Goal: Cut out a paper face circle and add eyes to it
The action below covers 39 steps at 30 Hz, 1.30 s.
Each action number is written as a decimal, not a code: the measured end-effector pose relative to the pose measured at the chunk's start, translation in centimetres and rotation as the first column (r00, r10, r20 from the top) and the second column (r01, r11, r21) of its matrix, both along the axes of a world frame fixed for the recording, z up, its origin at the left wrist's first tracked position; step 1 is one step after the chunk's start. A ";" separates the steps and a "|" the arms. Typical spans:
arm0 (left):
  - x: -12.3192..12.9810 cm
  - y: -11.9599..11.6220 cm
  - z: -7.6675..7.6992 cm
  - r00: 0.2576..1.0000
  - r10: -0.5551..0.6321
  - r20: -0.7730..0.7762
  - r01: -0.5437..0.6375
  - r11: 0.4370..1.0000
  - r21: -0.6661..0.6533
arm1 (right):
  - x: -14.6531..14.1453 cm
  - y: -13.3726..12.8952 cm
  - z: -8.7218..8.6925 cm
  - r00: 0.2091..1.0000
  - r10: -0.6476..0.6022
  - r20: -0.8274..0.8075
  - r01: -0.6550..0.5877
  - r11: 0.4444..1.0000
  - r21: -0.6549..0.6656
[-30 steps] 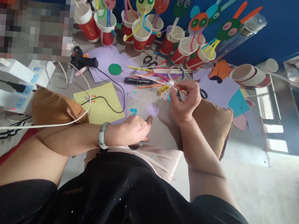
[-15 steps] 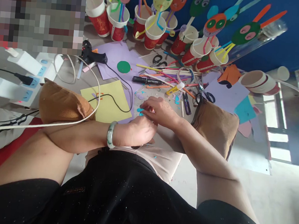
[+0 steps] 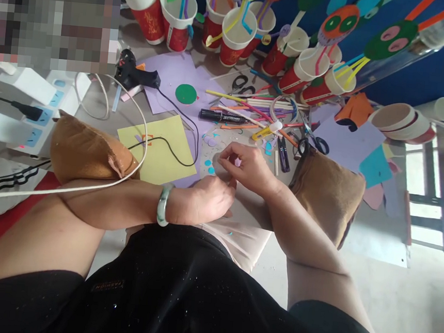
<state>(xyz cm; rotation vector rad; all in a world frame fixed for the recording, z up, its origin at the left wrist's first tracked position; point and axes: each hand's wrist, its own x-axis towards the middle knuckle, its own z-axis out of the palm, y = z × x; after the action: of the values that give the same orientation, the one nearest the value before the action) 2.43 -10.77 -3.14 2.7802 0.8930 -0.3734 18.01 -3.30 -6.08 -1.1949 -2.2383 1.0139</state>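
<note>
My left hand (image 3: 209,199), with a jade bangle (image 3: 163,205) at the wrist, is closed low over the table edge; its fingertips are turned inward and whatever they hold is hidden. Just beyond it, touching or nearly so, my right hand (image 3: 247,167) is closed in a pinch. A small pale pink piece (image 3: 238,161) shows inside its curled fingers. Two small blue paper circles (image 3: 209,166) lie on the table left of the right fingertips. Lilac and blue paper scraps (image 3: 210,139) are scattered beyond.
Paper cups (image 3: 237,35) with straw-and-paper figures line the back. A hot glue gun (image 3: 139,71), yellow paper (image 3: 161,153), a black marker (image 3: 220,116), a yellow cutter (image 3: 266,131) and scissors (image 3: 313,141) lie around. Brown cushions (image 3: 330,196) flank my arms; a white cable (image 3: 88,183) crosses my left forearm.
My right hand has drawn back slightly from the blue circles, which now show uncovered. My left hand stays nearly in place. The camera view has shifted a little.
</note>
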 end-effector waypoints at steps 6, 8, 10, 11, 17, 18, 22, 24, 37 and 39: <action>0.3 0.1 0.0 0.998 -0.023 -0.063 0.021 0.999 -0.024 | 1.5 0.0 0.8 0.991 -0.103 -0.088 0.101 0.994 -0.033; 0.3 0.2 0.4 0.997 -0.025 -0.079 0.022 0.999 -0.040 | 2.3 -0.1 1.0 0.981 -0.159 -0.113 0.153 0.986 -0.067; 0.3 0.3 0.7 0.997 -0.010 -0.083 0.005 0.998 -0.059 | 3.1 -0.1 1.0 0.966 -0.214 -0.146 0.196 0.973 -0.124; 0.4 0.4 0.7 0.996 0.001 -0.084 -0.007 0.998 -0.069 | 3.5 -0.1 1.0 0.957 -0.240 -0.166 0.216 0.965 -0.152; 0.4 0.2 -0.7 0.999 0.033 -0.024 -0.034 0.999 -0.007 | 5.0 0.2 0.9 0.892 -0.381 -0.242 0.321 0.913 -0.253; 0.3 0.0 -1.0 0.999 0.034 0.001 -0.034 0.999 0.035 | 5.1 0.2 1.0 0.892 -0.385 -0.236 0.322 0.909 -0.265; -0.4 -0.7 -2.3 0.997 0.011 0.076 -0.027 0.977 0.211 | 5.4 0.2 1.1 0.918 -0.338 -0.207 0.281 0.923 -0.263; -0.7 -1.1 -2.7 0.994 -0.008 0.105 -0.024 0.954 0.299 | 5.4 0.1 0.9 0.928 -0.324 -0.186 0.281 0.933 -0.225; -0.6 -1.1 -2.2 0.996 0.003 0.085 -0.030 0.947 0.320 | 5.2 0.1 -0.3 0.923 -0.337 -0.184 0.289 0.925 -0.246; -0.6 -1.2 -2.5 0.996 0.012 0.090 -0.041 0.947 0.318 | 5.1 0.0 -0.3 0.919 -0.344 -0.192 0.283 0.916 -0.285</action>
<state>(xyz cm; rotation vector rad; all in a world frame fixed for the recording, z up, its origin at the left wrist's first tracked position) 1.88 -11.95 -5.63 3.0429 1.0520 -0.1071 23.08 -3.33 -6.42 -1.4021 -1.7001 1.2579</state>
